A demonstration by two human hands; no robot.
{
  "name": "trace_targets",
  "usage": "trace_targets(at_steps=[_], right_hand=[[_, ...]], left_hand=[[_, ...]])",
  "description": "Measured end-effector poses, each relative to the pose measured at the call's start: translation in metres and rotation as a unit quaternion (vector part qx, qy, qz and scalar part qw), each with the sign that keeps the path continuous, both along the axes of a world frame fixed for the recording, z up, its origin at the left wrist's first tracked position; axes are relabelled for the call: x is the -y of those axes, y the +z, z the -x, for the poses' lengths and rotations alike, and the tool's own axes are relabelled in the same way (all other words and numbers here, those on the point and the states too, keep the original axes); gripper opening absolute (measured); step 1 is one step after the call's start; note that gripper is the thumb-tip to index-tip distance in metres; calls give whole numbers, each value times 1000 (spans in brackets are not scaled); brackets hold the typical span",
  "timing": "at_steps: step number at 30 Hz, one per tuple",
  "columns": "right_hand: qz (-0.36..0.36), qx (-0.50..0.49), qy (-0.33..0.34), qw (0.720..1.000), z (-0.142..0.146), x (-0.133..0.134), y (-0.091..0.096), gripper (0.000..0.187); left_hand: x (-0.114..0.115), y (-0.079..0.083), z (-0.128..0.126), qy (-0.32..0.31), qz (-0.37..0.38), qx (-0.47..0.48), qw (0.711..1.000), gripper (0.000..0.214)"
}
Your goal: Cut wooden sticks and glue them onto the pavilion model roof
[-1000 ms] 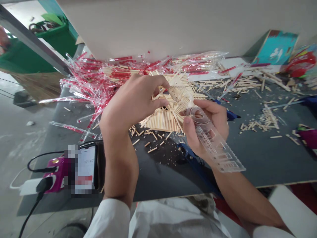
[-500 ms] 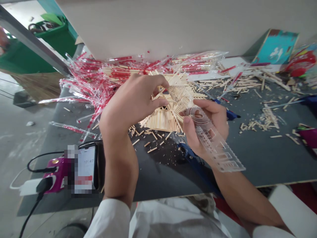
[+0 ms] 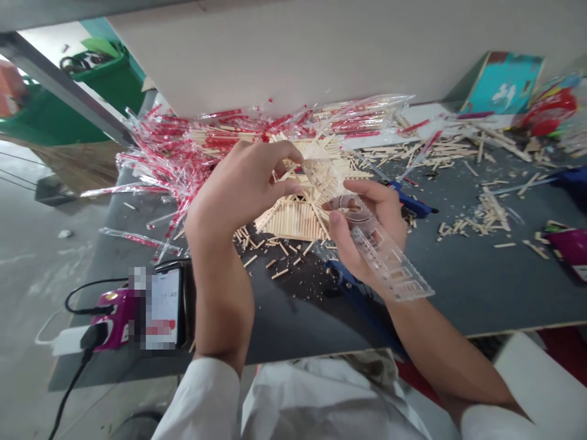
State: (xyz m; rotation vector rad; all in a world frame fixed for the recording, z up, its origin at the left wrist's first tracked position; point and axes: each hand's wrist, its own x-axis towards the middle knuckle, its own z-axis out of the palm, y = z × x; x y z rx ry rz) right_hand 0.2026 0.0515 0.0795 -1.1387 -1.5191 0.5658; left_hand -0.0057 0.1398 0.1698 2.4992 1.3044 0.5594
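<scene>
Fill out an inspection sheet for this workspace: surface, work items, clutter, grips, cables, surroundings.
Surface: grey table, bare in front, littered farther back.
Work items: clear ruler, held tilted near a stick model.
Clutter: stick scraps, red-and-clear wrappers, blue tools, phone.
Grips: right grip holds the ruler; left grip is bent over the model, fingertips by the ruler's far end, contact unclear.
Cables: black cable and plug at a purple socket box, left side.
Surroundings: pale wall panel behind, turquoise board leaning, green bin left.
</scene>
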Motion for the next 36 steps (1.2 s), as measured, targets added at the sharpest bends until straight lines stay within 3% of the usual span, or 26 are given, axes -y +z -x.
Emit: trace_targets(at_steps=[4, 8, 13, 17, 20, 24, 27, 29, 30, 32, 36], right_hand=[[-34, -52, 3, 998, -5, 5, 12, 42], [-57, -92, 16, 994, -23, 14, 17, 41], [-27, -1, 34, 999, -44, 42, 12, 42], [-12, 12, 110, 994, -51, 63, 5, 44], [-33, 64, 128, 989, -51, 68, -3, 45], [-99, 172, 144, 969, -45, 66, -14, 36], [-155, 301, 232, 912, -34, 59, -21, 31], [-194, 399, 254, 859, -23, 52, -24, 31], [-210, 436, 254, 837, -16, 48, -26, 32], [-225, 472, 253, 814, -3, 41, -30, 32], [-199, 439, 285, 828, 17, 33, -40, 32]], left_hand=[[10, 4, 4, -17, -35, 35, 999, 31], [39, 21, 3, -18, -114, 48, 992, 24], [68, 35, -11, -98, -62, 77, 990, 18], [76, 29, -12, -67, -73, 125, 987, 14], [89, 9, 3, -8, -26, 126, 992, 17], [113, -48, 27, 31, 133, 211, 968, 37], [122, -97, 33, 39, 335, 313, 888, 66], [123, -122, 29, 62, 427, 389, 814, 66], [122, -131, 26, 81, 444, 425, 785, 63], [122, -141, 18, 97, 447, 462, 759, 58], [124, -143, 6, 118, 439, 515, 727, 47]])
